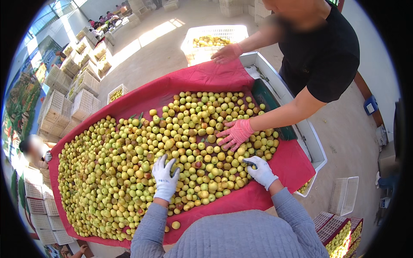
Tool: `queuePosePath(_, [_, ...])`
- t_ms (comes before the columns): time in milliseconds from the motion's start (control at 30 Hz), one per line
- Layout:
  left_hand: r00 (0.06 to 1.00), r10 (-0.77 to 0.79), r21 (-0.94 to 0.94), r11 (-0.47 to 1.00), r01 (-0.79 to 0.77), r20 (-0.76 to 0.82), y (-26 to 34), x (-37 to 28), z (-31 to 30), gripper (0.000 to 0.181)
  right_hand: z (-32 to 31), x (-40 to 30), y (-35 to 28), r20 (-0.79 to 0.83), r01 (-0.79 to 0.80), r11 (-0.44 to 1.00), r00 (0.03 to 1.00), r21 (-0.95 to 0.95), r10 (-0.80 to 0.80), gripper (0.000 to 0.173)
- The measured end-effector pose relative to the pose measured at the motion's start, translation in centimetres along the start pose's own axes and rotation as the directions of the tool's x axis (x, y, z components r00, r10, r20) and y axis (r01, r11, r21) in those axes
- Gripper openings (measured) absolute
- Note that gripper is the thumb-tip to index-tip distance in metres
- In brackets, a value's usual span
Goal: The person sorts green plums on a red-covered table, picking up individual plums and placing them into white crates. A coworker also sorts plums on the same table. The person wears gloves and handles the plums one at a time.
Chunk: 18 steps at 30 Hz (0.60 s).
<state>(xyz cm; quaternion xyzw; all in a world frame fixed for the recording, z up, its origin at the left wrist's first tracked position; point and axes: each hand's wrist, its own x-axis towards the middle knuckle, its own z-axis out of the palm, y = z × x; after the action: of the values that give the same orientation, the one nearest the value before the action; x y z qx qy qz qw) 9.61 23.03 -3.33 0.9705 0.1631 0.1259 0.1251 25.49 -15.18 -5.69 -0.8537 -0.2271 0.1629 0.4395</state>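
A broad heap of small yellow-green fruit (109, 167), jujube-like and some with brown or red patches, covers a table lined with red cloth (222, 200). My left hand (165, 177), in a white work glove with a grey palm, rests on the heap near its middle, fingers spread. On the right, my right hand (260, 171), gloved the same way, touches fruit near the cloth's front edge. Its fingers are bent and apart from the thumb, with no fruit seen in its grasp. One loose fruit (176, 225) lies on the cloth near my left forearm.
Across the table, a co-worker's pink-gloved hand (237, 133) lies on the fruit. A dark green chute (274, 108) and white trough (309, 142) border the right end. Beyond stands a fruit-filled white crate (214, 32). Stacked crates (56, 109) line the left; an open crate (344, 196) sits right.
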Motion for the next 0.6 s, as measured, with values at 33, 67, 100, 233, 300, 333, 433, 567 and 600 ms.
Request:
queuePosePath(33, [0.993,-0.112,0.164,0.979,0.116,-0.034,-1.5,1.0,-0.6,0.064,0.5,-0.1,-0.3,-0.020,-0.027,1.000,0.999,-0.012,0.026,0.030])
queuePosePath(67, [0.982,-0.188,0.207,0.960,0.187,-0.016,-3.5,1.5,0.1,0.066,1.5,-0.3,-0.4,-0.088,0.020,0.998,0.996,0.062,-0.014,0.026])
queuePosePath(100, [0.966,-0.260,0.248,0.936,0.251,0.003,-5.3,2.1,1.0,0.069,2.1,-0.4,-0.4,-0.098,0.052,0.998,0.994,0.031,-0.049,0.025])
queuePosePath(233, [0.975,-0.198,0.302,0.940,0.160,0.101,-3.2,6.7,3.0,0.061,2.7,-0.1,-0.3,-0.127,0.094,0.995,0.987,-0.038,-0.098,0.021])
queuePosePath(300, [0.977,-0.197,0.317,0.934,0.162,0.082,-3.0,8.9,4.5,0.061,2.7,0.0,-0.4,-0.133,0.102,0.993,0.985,-0.067,-0.110,0.021])
queuePosePath(333, [0.975,-0.187,0.299,0.943,0.143,0.122,-2.3,10.3,4.5,0.061,2.7,-0.1,-0.5,-0.133,0.100,0.993,0.985,-0.063,-0.108,0.021])
queuePosePath(433, [0.949,-0.240,0.303,0.937,0.172,0.204,-0.4,13.3,4.9,0.065,2.4,-0.2,-1.1,-0.125,0.094,0.993,0.987,-0.066,-0.101,0.021])
queuePosePath(567, [0.988,-0.106,0.234,0.963,0.130,-0.113,3.6,13.1,6.5,0.050,2.4,-0.4,-0.5,-0.166,0.086,0.996,0.982,-0.028,-0.089,0.022])
queuePosePath(600, [0.995,0.055,0.169,0.985,-0.040,-0.084,4.2,13.2,7.2,0.044,2.5,-0.4,-0.5,-0.179,0.091,0.996,0.980,-0.012,-0.091,0.021])
